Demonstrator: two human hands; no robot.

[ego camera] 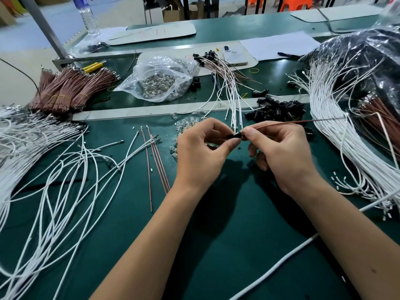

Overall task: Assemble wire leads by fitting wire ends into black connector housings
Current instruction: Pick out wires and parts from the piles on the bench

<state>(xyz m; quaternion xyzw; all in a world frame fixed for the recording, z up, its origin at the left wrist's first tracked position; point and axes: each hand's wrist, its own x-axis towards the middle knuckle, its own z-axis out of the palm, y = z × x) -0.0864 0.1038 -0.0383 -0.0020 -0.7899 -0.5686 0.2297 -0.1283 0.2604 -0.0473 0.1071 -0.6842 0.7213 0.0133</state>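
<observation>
Green bench mat [216, 213], strewn with white wires [65, 180]. Mid-bench: left hand [199, 156] pinching black connector housing [234, 135], right hand [281, 152] pinching brown wire [281, 124] at it. Cardboard boxes [173, 14] behind, beyond far edge.

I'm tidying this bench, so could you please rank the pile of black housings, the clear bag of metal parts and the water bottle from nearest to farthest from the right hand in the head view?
1. Pile of black housings: just beyond the right hand.
2. Clear bag of metal parts: farther back, to the left.
3. Water bottle: far back left corner.
</observation>
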